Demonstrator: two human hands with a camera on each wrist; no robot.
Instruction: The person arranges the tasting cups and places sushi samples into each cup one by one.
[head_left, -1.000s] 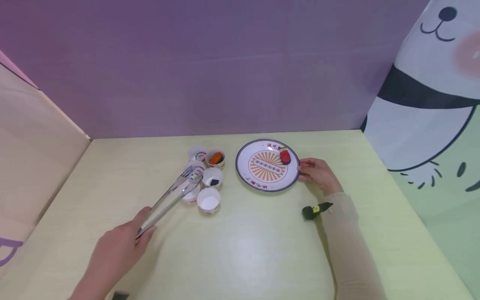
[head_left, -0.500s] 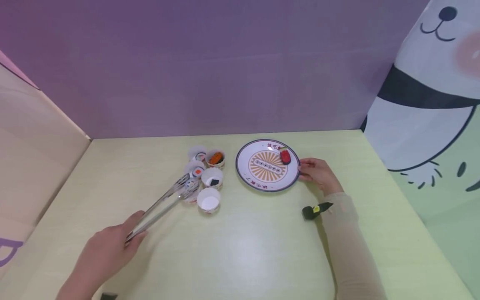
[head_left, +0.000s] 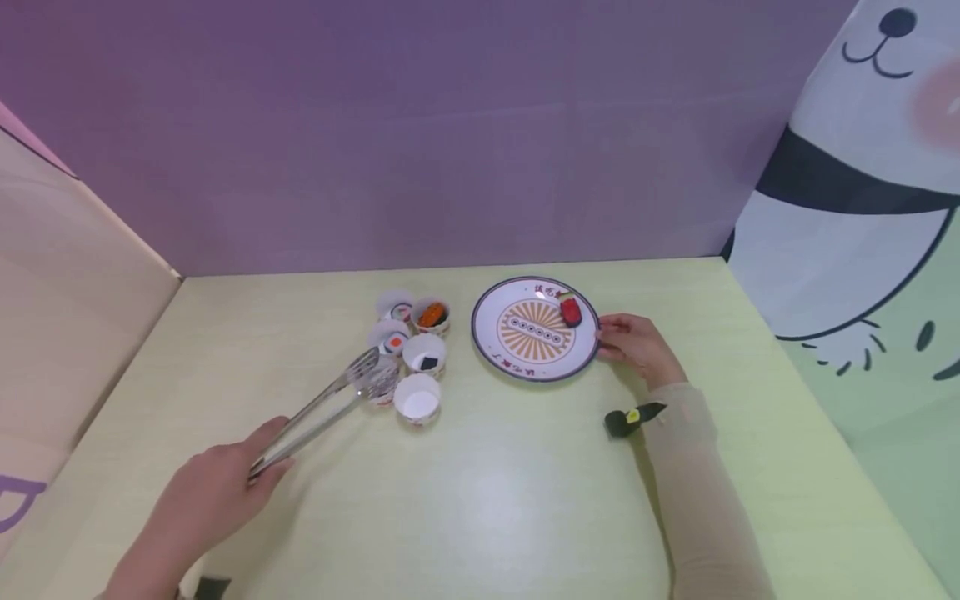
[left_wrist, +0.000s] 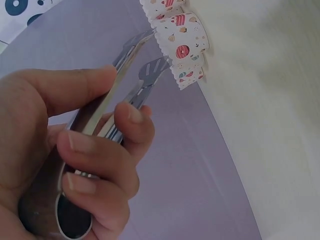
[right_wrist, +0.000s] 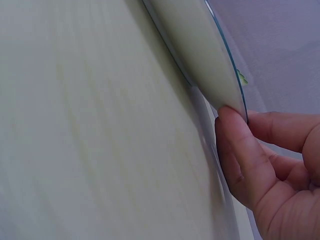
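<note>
My left hand (head_left: pixel 213 487) grips a pair of metal tongs (left_wrist: pixel 90 117), fingers wrapped round the handle. In the head view the tongs' slotted tips stand over the front left cup of a paper cup (head_left: pixel 417 400) cluster and partly hide its contents. An orange-topped toy sushi (head_left: pixel 432 315), a white roll with an orange centre (head_left: pixel 396 342) and a black-and-white piece (head_left: pixel 429 364) sit in other cups. My right hand (head_left: pixel 633 346) pinches the right rim of a white plate (head_left: pixel 489 329), thumb and fingers on either side of it. A red-topped toy sushi (head_left: pixel 571 312) lies on the plate.
The pale table (head_left: pixel 487 500) meets a purple backdrop (head_left: pixel 450 150) behind the cups and plate. A panda-printed panel (head_left: pixel 855 258) stands on the right. A small black device with a yellow mark (head_left: pixel 633 419) is at the right sleeve's cuff.
The tongs and left hand have moved toward me, from the middle left cup to the front left one. The right hand stays at the plate's rim.
</note>
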